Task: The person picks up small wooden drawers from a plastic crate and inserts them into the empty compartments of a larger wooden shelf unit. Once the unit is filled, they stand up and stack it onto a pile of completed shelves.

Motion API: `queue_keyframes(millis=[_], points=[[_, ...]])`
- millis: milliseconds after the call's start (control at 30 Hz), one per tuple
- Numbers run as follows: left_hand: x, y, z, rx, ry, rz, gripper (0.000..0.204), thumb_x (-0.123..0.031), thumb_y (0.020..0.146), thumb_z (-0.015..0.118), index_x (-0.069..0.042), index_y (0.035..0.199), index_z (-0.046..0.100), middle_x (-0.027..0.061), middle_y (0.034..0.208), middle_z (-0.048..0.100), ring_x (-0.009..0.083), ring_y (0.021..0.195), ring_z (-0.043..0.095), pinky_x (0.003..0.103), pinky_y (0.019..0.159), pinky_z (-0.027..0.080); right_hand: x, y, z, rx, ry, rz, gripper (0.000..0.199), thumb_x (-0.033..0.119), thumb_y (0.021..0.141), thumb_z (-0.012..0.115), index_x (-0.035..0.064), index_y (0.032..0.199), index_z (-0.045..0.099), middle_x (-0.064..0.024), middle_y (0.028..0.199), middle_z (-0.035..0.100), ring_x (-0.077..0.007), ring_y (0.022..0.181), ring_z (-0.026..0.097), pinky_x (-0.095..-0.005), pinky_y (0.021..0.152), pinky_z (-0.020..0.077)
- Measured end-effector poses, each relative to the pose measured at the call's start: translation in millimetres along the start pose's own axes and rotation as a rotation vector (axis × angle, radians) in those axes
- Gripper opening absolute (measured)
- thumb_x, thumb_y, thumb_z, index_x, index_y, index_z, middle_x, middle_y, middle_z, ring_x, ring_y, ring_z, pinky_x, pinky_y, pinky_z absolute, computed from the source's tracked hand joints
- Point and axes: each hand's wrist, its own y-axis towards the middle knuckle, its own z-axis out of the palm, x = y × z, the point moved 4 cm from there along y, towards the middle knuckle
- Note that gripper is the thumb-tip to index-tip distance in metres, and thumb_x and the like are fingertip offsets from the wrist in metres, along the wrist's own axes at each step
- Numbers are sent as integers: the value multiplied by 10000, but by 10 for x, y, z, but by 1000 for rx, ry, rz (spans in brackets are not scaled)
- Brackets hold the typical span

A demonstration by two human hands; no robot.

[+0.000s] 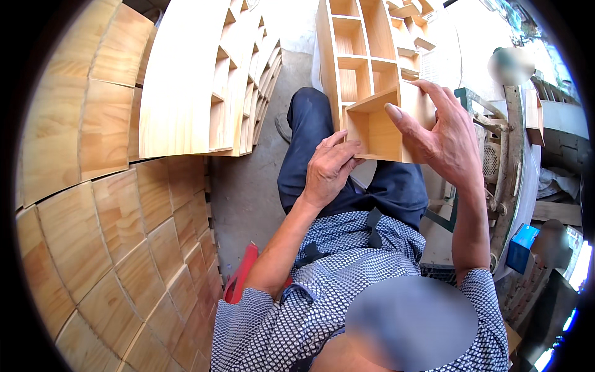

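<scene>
A small open box of pale wood (pixel 383 135) sits at the near end of a wooden compartment unit (pixel 327 53), above my lap. My right hand (pixel 447 133) grips the box's right side, its thumb by the upper rim and its fingers reaching over the far side. At the box's near left corner is my left hand (pixel 331 166), its fingers curled against the edge. Part of the left fingertips is hidden by the box, and whether the box is joined to the unit I cannot tell.
On the left stand more compartment units (pixel 180 80) and a tall stack of wooden boxes or blocks (pixel 111 211). Something red (pixel 240 276) lies beside my left arm. A green metal frame (pixel 458 186), a machine part (pixel 493 158) and a blue box (pixel 522 247) are at right.
</scene>
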Motion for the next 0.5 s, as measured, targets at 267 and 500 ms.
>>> queue_keyframes(millis=[267,500], points=[[55,1,78,71,85,-42,364,16,832,835,-68,1184,790,112,1286,769,372,1389,629,499,1177,477,176,16,108,-3,-92,-15,743,612,894,841,40,1347,699,-172,1157,707,-271,907,755,-432,781,620],[-61,-21,-58,37,121,-51,505,-44,844,858,-35,1324,705,161,1333,716,398,1380,604,496,1158,475,132,-75,354,-98,-113,-81,816,710,864,816,25,1288,695,-166,1086,651,-269,866,753,-391,589,619]])
